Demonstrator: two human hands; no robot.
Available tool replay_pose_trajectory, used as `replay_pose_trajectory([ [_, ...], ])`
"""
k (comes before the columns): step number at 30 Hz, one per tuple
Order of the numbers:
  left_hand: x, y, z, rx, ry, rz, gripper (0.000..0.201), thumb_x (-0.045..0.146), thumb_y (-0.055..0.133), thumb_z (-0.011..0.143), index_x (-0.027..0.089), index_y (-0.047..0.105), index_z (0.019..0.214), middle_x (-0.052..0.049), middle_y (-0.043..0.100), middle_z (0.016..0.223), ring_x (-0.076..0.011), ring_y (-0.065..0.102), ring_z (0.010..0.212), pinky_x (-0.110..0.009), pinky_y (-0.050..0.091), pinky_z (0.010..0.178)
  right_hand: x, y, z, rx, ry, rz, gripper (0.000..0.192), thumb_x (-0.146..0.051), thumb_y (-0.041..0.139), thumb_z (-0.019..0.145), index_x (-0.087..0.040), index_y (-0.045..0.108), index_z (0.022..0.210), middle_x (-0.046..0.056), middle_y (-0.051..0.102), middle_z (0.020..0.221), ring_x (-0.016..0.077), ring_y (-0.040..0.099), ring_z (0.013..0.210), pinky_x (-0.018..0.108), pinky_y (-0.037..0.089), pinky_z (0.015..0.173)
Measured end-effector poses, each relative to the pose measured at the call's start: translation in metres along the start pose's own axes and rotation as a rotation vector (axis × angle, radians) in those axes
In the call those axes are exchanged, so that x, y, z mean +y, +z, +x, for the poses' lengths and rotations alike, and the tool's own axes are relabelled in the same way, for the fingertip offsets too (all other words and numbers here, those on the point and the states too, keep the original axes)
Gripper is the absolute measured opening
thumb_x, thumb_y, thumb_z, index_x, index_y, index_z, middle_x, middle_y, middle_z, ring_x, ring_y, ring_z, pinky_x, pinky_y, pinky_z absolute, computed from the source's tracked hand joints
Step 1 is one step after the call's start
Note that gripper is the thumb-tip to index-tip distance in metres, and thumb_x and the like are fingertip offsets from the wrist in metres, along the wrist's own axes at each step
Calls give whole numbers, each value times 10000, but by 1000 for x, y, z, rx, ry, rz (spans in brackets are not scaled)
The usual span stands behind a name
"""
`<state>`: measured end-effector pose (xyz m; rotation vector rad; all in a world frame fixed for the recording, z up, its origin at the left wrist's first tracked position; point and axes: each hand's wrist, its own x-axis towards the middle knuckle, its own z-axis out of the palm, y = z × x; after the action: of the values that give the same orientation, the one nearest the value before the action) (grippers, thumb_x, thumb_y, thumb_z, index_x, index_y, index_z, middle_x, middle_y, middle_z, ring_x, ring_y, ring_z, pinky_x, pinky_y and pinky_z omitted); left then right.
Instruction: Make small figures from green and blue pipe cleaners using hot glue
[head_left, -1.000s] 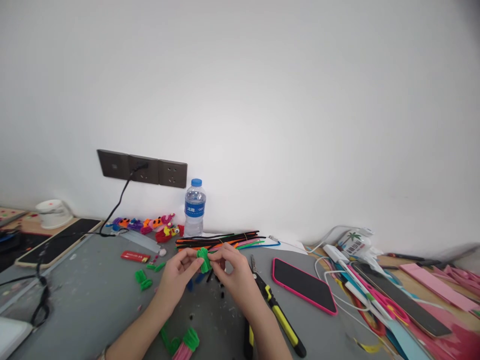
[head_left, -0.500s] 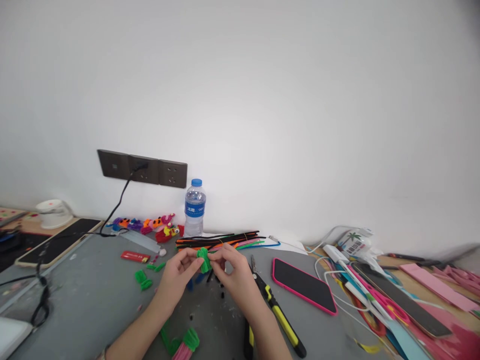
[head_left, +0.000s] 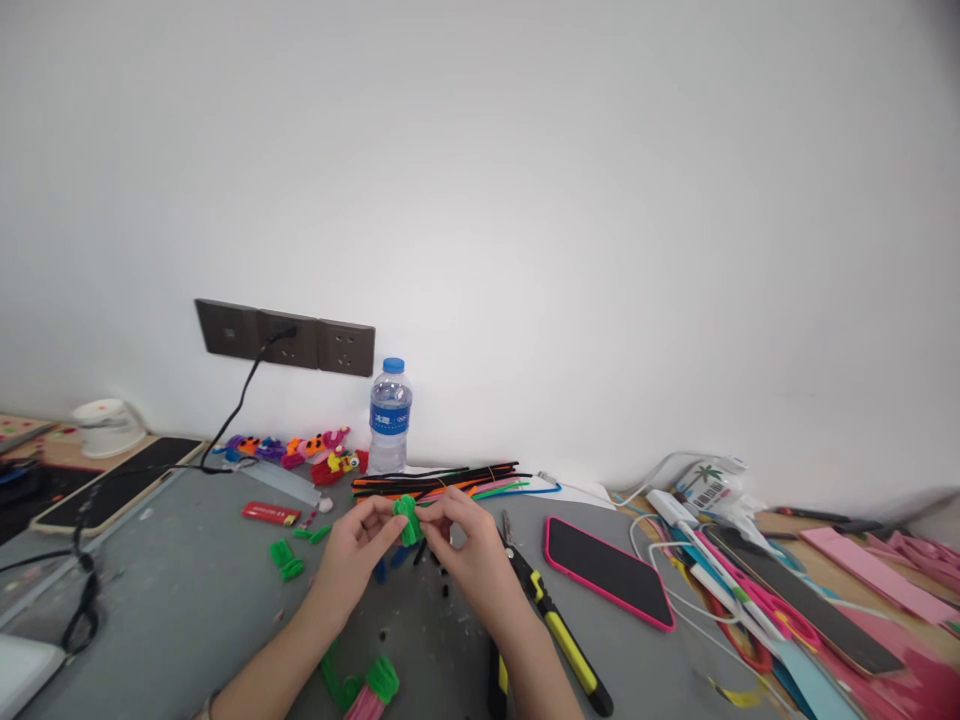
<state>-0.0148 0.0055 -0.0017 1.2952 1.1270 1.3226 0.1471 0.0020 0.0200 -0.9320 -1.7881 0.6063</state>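
Between my two hands is a small folded bundle of green pipe cleaner (head_left: 407, 520), held above the grey mat. My left hand (head_left: 358, 545) pinches its left side with thumb and forefinger. On its right side, my right hand (head_left: 466, 540) pinches the same bundle, fingers closed. A pink and green pipe-cleaner piece (head_left: 373, 690) lies near the bottom edge. Another green folded piece (head_left: 286, 560) rests left of my left hand. Yellow and black pliers (head_left: 559, 630) lie beside my right forearm, which hides part of them.
A water bottle (head_left: 391, 420) stands by the wall, next to a bunch of black and orange pipe cleaners (head_left: 435, 484). Colourful pipe-cleaner figures (head_left: 300, 450) lie behind. To the right are a pink-cased phone (head_left: 607, 572), white cables and scissors (head_left: 787, 620). A black cable (head_left: 238, 405) hangs at left.
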Motion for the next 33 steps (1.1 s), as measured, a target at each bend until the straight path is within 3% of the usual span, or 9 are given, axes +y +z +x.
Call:
replay_pose_trajectory([
  [33, 0, 0, -1, -28, -10, -18, 262, 446, 689, 740, 189, 650, 772, 2, 612, 687, -176, 570, 659, -255, 459, 614, -1, 0, 0, 1, 20, 22, 150, -142, 558, 863, -196, 688, 810, -3, 511, 700, 138, 531, 630, 241, 431, 573],
])
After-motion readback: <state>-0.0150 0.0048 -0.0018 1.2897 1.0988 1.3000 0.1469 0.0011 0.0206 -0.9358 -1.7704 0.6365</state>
